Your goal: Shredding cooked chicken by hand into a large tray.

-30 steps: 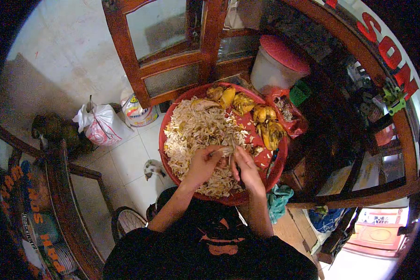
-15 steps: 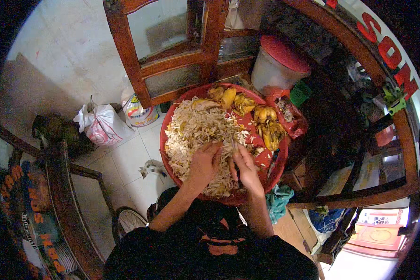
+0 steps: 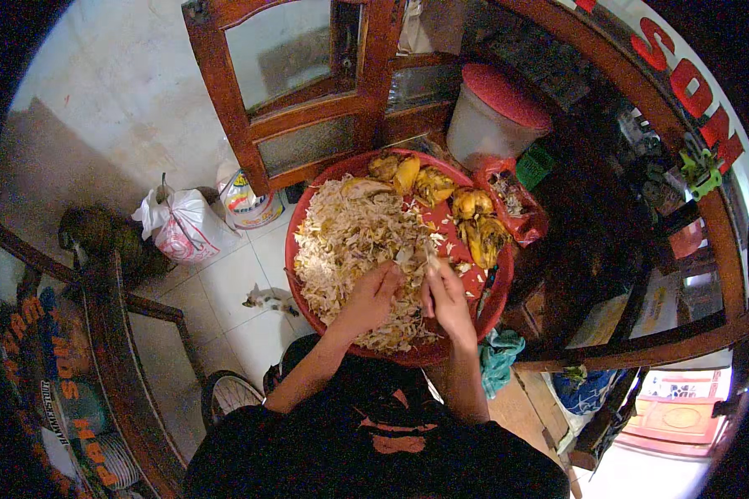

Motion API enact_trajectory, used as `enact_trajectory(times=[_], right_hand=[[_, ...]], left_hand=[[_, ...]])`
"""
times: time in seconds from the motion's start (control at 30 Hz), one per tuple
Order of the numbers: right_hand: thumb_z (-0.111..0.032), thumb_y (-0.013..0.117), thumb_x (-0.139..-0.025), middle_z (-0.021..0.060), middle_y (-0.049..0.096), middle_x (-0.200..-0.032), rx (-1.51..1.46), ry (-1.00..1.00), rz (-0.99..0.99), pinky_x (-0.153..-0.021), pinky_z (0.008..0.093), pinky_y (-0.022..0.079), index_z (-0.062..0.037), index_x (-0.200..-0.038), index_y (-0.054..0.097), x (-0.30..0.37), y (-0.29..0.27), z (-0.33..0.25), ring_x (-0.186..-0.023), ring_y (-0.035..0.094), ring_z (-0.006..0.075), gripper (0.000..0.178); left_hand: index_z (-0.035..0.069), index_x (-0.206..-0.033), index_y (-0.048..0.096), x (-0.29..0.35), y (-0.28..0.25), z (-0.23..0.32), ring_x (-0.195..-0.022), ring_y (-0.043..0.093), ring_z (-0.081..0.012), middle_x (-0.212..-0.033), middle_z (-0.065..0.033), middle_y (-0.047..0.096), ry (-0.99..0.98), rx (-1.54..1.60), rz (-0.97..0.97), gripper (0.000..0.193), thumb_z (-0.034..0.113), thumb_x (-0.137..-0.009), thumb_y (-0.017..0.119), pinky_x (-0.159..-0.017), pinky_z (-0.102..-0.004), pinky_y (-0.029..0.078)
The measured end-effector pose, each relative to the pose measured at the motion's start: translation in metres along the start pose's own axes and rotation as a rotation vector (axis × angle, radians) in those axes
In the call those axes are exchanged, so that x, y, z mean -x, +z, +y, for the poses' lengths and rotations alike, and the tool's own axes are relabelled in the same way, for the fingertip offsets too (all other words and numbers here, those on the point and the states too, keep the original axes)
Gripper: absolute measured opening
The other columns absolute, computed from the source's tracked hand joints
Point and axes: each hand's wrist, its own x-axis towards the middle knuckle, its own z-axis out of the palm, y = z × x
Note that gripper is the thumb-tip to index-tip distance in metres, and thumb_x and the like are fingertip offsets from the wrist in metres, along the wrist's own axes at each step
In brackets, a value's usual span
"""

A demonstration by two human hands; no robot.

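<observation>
A big round red tray (image 3: 501,309) in front of me holds a wide heap of pale shredded chicken (image 3: 341,249). Yellow-brown cooked chicken pieces (image 3: 433,185) lie along its far and right side. Over the near part of the heap, my left hand (image 3: 371,298) is closed, thumb and fingers pinched together; what it holds is too small to make out. Just to its right, my right hand (image 3: 448,306) is closed around what looks like a small knife (image 3: 431,256), its thin pale blade pointing away from me. The two hands are apart.
A red plastic bag (image 3: 520,212) rests at the tray's right edge, below a lidded white bucket (image 3: 495,125). A teal cloth (image 3: 498,362) hangs near the right front. On the tiled floor at left are a kitten (image 3: 270,301), a white bag (image 3: 179,224) and a wheel (image 3: 231,395).
My right hand has shifted slightly right and up from the heap, and the gap between my hands is wider. The left hand moved a little right. The kitten has turned its head leftward.
</observation>
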Motion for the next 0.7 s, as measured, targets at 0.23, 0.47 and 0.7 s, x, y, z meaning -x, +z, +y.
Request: enact_trajectory(times=[0.23, 0.47, 0.7], right_hand=[[-0.016, 0.036, -0.096, -0.0019, 0.039, -0.052, 0.053, -0.032, -0.14, -0.038, 0.0207, 0.029, -0.0059, -0.114, 0.048, 0.002, 0.007, 0.008, -0.04, 0.035, 0.0061, 0.024], [-0.02, 0.04, -0.095, -0.0022, 0.038, -0.05, 0.175, -0.166, -0.29, -0.037, 0.0214, 0.028, -0.0068, -0.107, 0.05, -0.006, -0.007, 0.043, -0.039, 0.035, 0.0064, 0.021], [-0.023, 0.045, -0.093, 0.0023, 0.049, -0.066, 0.041, 0.096, 0.032, -0.049, 0.0247, 0.036, -0.0051, -0.107, 0.051, -0.005, -0.026, 0.055, -0.052, 0.042, 0.009, 0.024]], left_hand=[[0.001, -0.092, 0.053, -0.008, 0.001, -0.028, -0.062, 0.047, -0.0102, -0.073, -0.0006, 0.052, -0.106, 0.526, 0.058, 0.025, 0.022, -0.094, 0.04, -0.055, -0.0251, 0.039], [0.0, -0.089, 0.054, -0.007, -0.006, 0.006, -0.061, 0.048, -0.0091, -0.07, -0.0028, 0.054, -0.143, 0.223, 0.007, 0.019, 0.015, -0.092, 0.044, -0.054, -0.0236, 0.041], [-0.002, -0.085, 0.059, -0.03, 0.004, 0.018, -0.062, 0.05, -0.0104, -0.067, -0.005, 0.055, 0.118, -0.08, 0.242, 0.024, 0.016, -0.092, 0.045, -0.058, -0.0257, 0.042]])
